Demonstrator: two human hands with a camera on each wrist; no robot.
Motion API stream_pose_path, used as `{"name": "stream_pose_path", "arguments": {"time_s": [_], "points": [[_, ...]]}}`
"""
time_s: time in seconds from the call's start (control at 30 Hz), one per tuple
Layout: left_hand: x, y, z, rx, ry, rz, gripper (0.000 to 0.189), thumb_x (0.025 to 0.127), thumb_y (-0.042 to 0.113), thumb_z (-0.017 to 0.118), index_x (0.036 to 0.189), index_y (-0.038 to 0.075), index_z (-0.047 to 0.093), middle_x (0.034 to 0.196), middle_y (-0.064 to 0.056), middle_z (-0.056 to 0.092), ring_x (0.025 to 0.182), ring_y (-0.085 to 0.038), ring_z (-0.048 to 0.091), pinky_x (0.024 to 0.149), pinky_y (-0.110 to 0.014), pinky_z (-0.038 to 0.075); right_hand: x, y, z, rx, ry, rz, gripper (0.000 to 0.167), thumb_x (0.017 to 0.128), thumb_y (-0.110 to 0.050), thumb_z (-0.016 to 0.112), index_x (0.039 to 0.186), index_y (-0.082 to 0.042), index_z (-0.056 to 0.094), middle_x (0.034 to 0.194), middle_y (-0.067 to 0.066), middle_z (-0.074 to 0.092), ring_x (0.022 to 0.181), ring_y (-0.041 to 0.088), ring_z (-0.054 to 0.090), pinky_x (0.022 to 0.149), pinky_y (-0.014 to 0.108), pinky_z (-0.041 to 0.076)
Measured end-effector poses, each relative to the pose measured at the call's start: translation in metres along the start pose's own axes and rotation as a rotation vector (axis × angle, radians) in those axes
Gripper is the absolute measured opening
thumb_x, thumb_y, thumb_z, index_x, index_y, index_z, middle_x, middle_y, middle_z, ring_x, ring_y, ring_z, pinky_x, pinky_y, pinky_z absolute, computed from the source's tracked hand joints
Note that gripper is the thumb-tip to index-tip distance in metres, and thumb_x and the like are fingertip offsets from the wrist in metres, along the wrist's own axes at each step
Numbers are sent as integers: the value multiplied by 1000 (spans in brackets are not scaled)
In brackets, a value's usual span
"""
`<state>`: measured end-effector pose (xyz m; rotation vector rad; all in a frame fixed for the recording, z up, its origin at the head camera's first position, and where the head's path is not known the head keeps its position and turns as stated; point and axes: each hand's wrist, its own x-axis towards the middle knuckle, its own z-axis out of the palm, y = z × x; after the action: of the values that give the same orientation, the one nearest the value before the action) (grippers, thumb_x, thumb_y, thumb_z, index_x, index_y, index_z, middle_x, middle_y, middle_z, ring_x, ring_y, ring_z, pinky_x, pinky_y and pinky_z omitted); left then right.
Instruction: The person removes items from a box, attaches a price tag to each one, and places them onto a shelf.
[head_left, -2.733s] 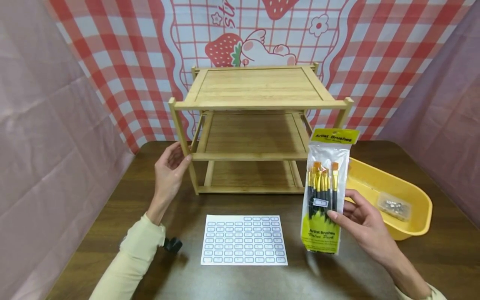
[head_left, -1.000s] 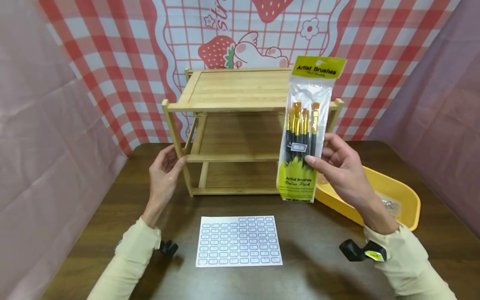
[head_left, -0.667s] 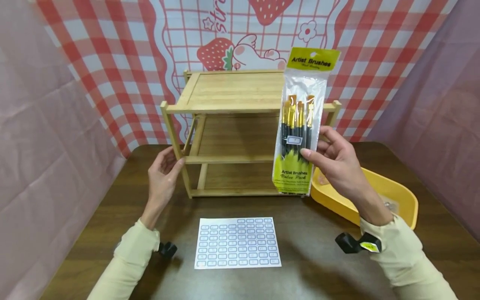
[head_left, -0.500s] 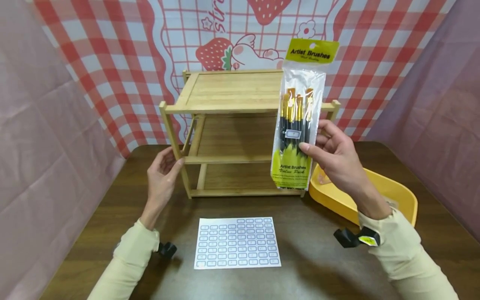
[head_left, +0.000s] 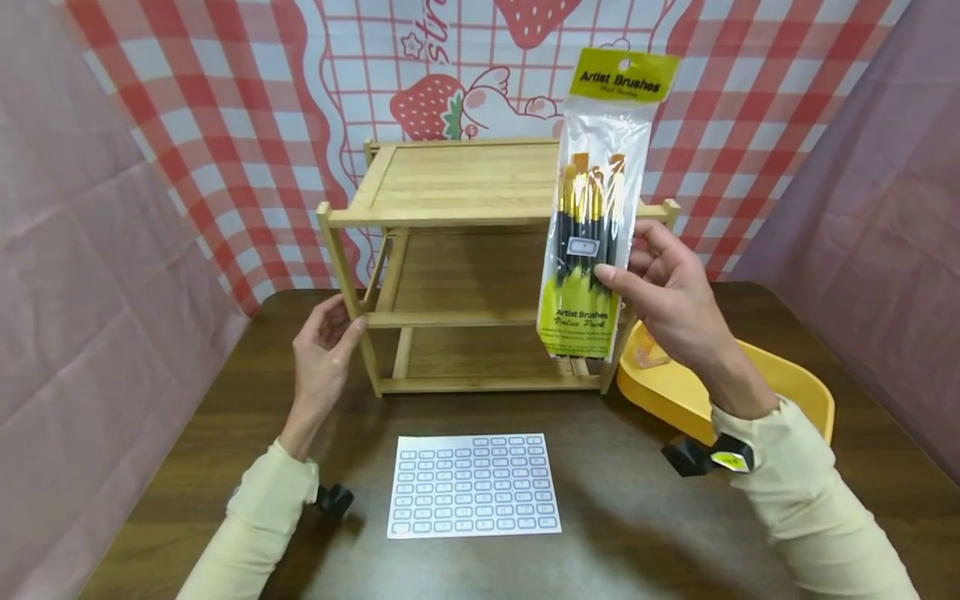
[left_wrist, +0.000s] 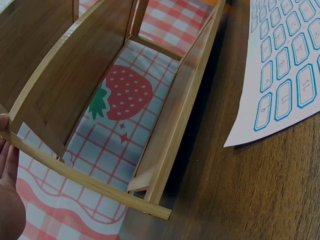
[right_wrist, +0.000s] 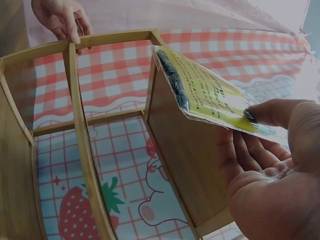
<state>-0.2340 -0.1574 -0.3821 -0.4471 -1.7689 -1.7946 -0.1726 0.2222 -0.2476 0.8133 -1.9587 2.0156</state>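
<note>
A clear pack of artist brushes [head_left: 592,208] with yellow-green printing hangs upright before the right side of a three-tier wooden shelf [head_left: 465,179]. My right hand [head_left: 671,300] pinches its right edge, thumb in front and fingers behind. A small white numbered sticker [head_left: 582,247] is on the pack's front. In the right wrist view the pack's lower end [right_wrist: 172,80] points toward the shelf, apart from the top board. My left hand [head_left: 322,354] grips the shelf's left front post at the middle tier; in the left wrist view only part of that hand [left_wrist: 7,200] shows.
A sheet of numbered labels [head_left: 474,486] lies on the dark wooden table [head_left: 315,550] in front of the shelf. To the right stands a yellow basin [head_left: 795,387], partly hidden by my right forearm. A checked strawberry cloth [head_left: 225,125] hangs behind.
My right hand has lifted the brush pack from low beside the basin, up and leftward to the height of the shelf's top. My left hand has kept its grip on the post.
</note>
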Motion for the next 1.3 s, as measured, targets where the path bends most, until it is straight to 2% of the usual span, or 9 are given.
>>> {"name": "stream_pose_path", "arguments": {"time_s": [0.4, 0.73, 0.9, 1.0, 1.13, 1.3], "points": [[0, 1, -1, 21, -7, -3, 36, 94, -11, 67, 129, -14, 58, 119, -31, 65, 103, -15, 66, 97, -26, 53, 12, -10, 1, -1, -1, 6, 34, 101, 8, 57, 132, -3, 54, 126, 9, 71, 108, 21, 70, 87, 34, 60], [0, 1, -1, 12, -5, -8, 36, 94, -12, 67, 129, -14, 58, 119, -31, 66, 103, -15, 66, 96, -26, 53, 25, -15, 7, 70, -8, 34, 33, 102, 7, 57, 133, -1, 53, 121, 13, 72, 104, 24, 72, 83, 35, 61], [0, 1, 0, 8, -6, -10, 36, 94, -11, 67, 129, -14, 58, 120, -31, 65, 104, -15, 66, 97, -27, 53, 31, -18, 9, 83, -6, 53, 30, 101, 6, 58, 130, -1, 53, 120, 13, 73, 103, 24, 73, 79, 33, 62], [0, 1, 0, 5, -7, -8, 36, 94, -12, 67, 129, -15, 58, 120, -31, 65, 104, -15, 66, 97, -27, 53, 35, -20, 10, 87, 0, 63, 26, 101, 5, 58, 127, -1, 53, 118, 12, 74, 98, 22, 74, 71, 29, 62], [0, 0, 0, -2, -7, -2, 35, 94, -12, 66, 129, -15, 58, 119, -32, 65, 103, -15, 66, 96, -26, 53, 43, -22, 10, 78, 11, 57, 26, 101, 6, 58, 126, 0, 53, 116, 12, 75, 95, 22, 74, 70, 28, 62], [0, 1, 0, 2, -4, -3, 35, 95, -12, 66, 128, -15, 58, 119, -32, 65, 103, -15, 66, 96, -26, 53, 51, -23, 12, 84, 20, 48, 30, 101, 7, 58, 129, 2, 53, 123, 18, 71, 104, 23, 72, 84, 31, 60]]}}
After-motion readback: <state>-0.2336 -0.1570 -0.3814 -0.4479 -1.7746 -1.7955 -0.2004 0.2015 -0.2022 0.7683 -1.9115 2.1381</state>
